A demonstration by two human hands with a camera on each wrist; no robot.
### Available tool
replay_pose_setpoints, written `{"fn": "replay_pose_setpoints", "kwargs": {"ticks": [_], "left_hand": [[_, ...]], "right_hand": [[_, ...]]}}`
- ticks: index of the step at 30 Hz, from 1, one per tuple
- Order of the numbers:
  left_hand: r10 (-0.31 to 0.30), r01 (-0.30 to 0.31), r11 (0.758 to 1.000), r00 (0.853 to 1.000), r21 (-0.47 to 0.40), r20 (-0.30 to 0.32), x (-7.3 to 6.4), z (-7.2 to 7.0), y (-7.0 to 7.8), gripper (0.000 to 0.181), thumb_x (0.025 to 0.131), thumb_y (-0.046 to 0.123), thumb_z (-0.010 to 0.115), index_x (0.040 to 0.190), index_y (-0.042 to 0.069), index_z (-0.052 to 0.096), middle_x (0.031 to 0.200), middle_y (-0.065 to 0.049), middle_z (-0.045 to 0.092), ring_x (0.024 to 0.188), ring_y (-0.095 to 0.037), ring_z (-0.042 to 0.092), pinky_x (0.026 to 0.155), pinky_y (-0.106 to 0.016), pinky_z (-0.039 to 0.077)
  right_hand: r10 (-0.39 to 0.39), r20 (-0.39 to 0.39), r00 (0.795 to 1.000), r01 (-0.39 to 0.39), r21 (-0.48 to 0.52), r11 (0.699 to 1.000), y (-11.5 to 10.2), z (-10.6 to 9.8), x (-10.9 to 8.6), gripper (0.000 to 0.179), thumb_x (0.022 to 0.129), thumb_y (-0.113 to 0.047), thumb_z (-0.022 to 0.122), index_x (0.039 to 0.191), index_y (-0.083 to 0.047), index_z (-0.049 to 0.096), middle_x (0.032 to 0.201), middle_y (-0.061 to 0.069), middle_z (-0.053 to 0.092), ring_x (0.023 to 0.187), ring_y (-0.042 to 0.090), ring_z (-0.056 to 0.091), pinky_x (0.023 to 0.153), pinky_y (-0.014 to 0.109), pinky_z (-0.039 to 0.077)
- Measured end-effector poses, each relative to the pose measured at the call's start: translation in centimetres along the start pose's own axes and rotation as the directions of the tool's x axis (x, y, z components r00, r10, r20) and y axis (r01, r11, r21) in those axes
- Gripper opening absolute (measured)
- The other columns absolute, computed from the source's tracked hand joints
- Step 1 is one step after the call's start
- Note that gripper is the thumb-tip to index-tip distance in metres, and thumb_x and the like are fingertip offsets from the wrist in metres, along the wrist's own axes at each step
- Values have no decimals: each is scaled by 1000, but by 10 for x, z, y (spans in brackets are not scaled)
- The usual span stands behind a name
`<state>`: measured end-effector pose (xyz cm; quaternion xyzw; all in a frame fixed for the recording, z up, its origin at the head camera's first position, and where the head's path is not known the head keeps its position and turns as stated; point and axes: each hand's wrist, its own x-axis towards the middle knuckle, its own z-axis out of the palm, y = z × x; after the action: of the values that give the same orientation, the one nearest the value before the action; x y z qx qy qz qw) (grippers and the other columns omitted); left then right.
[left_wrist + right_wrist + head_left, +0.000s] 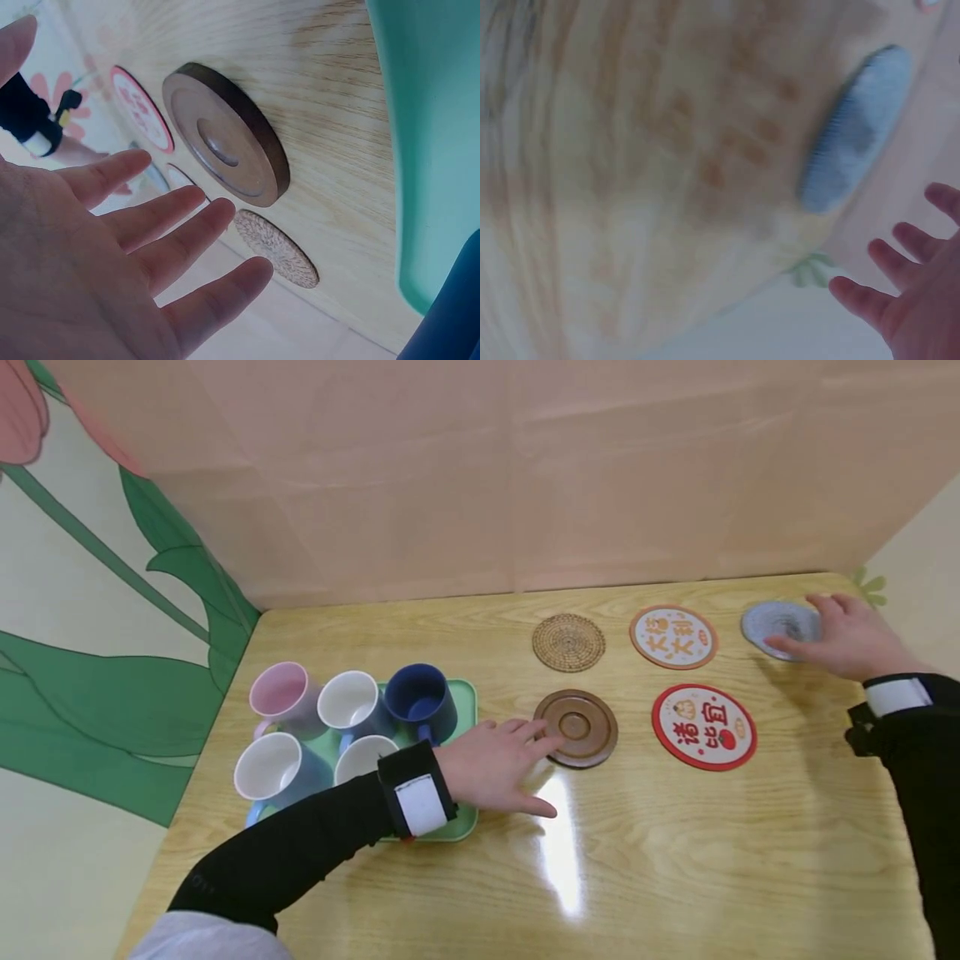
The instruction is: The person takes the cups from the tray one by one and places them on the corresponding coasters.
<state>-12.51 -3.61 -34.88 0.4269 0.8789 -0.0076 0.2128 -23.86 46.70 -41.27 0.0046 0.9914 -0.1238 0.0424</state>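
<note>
The two hands are well apart, each with its fingers spread and grasping nothing. The right hand (855,639) hangs by the grey coaster (772,622), near the back right corner of the desk (675,868); its fingers look clear of it in the right wrist view, though whether the thumb touches I cannot tell. The left hand (498,764) reaches from over the tray (467,818) to the near-left edge of the brown coaster (576,729).

A careless push by the right hand could send the grey coaster off the desk, since it lies so close to the edge. The left sleeve (315,835) crosses low over the tray and might tip a cup if it sweeps sideways.

Five coasters in all: those two, plus one woven coaster (568,642), one orange-rimmed coaster (673,637) and one red-rimmed coaster (705,727). One tray. Five cups show there: pink cup (288,702), grey-blue cup (356,706), navy cup (422,703), light-blue cup (281,772) and a white-lined cup (363,758) partly behind the sleeve, which may hide more.
</note>
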Motion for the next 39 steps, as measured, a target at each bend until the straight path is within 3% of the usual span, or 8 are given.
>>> {"fn": "replay_pose_setpoints", "kwargs": {"ticks": [5,12,18,22,27,34,39], "left_hand": [[4,-4,1000,1000,6,-1,1,1,-2,87,86,73,49,153,20,29,157,-9,26,142,-24,27,106,-48,34],[8,-8,1000,1000,6,5,0,3,-2,88,86,73,49,153,20,29,157,-8,26,142,-24,27,106,-49,34],[21,-21,1000,1000,15,3,0,4,-2,88,85,74,48,153,21,29,157,-9,27,141,-24,28,105,-48,35],[26,-26,999,1000,23,0,-1,4,-3,88,86,74,48,153,21,29,156,-9,28,141,-25,29,105,-47,35],[26,-26,999,1000,30,-2,-2,3,-3,87,86,73,48,153,21,30,156,-9,29,141,-24,29,104,-47,36],[34,-34,999,999,31,-18,-2,5,-5,86,86,73,48,152,20,31,156,-8,29,140,-23,30,104,-47,37],[34,-34,999,999,23,-31,-3,7,-6,87,86,72,50,152,19,31,156,-8,29,139,-23,31,103,-46,38]], "right_hand": [[110,14,994,-110,36,993,8,20,8,103,90,-61,53,150,8,5,147,43,3,129,63,10,95,73,18],[83,40,996,-87,95,992,10,30,25,102,89,-62,53,152,3,4,148,42,-1,130,64,5,86,75,24],[110,39,993,-113,71,991,16,34,38,103,89,-62,53,151,5,6,147,43,1,130,64,5,90,75,22],[166,61,984,-169,50,984,14,36,40,106,88,-67,48,151,5,2,148,42,-4,132,63,0,95,75,18],[174,75,982,-177,40,983,4,35,39,108,87,-69,48,151,5,0,148,42,-5,131,64,0,95,75,16],[171,52,984,-172,28,985,5,41,37,101,90,-63,47,149,8,8,143,45,6,124,67,10,91,73,22],[163,50,985,-164,21,986,13,46,41,100,90,-64,45,149,8,8,142,45,8,124,67,10,92,73,21]]}}
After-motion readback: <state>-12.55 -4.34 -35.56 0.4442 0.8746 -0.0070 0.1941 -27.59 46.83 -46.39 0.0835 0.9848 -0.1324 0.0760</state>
